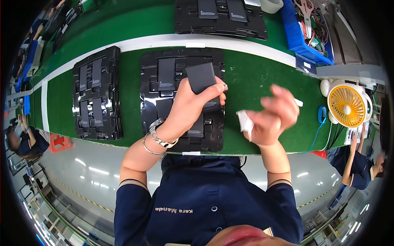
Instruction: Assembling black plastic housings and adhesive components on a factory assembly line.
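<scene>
My left hand [191,100], with a watch and a bangle on its wrist, grips a flat black rectangular pack [200,77] that looks like a battery. It is held tilted above a black moulded tray [148,76]. Similar packs, such as the upper-left pack [166,74], lie in the tray's pockets; my hand and forearm hide part of it. To the right, over the green table, my right hand [274,117] pinches a crumpled white cloth or tissue [245,124]. Its fingers are partly blurred, and it is apart from the pack.
Stacked black trays [115,94] with packs stand at left; another tray [188,28] lies across the white strip. A blue bin [291,35] holds scissors [307,20] and wires. A yellow-and-white fan [347,108] and a blue cord [316,137] are at right. Co-workers sit at both sides.
</scene>
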`<state>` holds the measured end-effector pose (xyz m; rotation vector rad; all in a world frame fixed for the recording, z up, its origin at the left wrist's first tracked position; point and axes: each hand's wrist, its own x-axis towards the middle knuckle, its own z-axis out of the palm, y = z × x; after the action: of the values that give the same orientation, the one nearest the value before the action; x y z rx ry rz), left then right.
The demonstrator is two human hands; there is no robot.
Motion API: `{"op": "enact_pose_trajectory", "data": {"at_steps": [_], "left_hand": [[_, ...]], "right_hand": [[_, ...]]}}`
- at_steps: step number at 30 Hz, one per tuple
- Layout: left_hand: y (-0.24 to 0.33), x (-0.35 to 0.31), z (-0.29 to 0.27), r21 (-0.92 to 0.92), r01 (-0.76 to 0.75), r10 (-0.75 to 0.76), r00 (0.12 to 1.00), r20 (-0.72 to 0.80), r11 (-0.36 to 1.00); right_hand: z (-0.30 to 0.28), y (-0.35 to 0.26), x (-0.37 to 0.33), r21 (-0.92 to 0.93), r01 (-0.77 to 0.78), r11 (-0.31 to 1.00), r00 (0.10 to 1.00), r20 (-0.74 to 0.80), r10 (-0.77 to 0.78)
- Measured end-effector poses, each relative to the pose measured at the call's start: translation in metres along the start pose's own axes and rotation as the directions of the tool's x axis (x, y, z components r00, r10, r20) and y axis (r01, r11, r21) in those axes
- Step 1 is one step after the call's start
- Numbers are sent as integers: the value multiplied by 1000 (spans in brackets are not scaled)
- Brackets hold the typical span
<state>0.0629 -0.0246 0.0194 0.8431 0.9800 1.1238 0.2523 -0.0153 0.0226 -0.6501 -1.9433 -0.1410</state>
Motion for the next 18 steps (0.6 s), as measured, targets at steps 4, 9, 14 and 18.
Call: {"op": "enact_pose_trajectory", "data": {"at_steps": [4, 9, 14, 18], "left_hand": [[-4, -6, 3, 165, -115, 119, 993, -14, 979], [-11, -7, 2, 582, -336, 411, 912, 4, 740], [5, -6, 2, -233, 180, -189, 982, -14, 955], [-2, -3, -1, -137, 90, -90, 996, 8, 986]], "right_hand": [[23, 0, 0, 355, -628, 692, 778, 311, 546], [32, 8, -12, 544, -810, 221, 545, 556, 628], [13, 9, -6, -224, 265, 938, 958, -48, -283], [11, -3, 0, 96, -265, 960, 963, 75, 258]]}}
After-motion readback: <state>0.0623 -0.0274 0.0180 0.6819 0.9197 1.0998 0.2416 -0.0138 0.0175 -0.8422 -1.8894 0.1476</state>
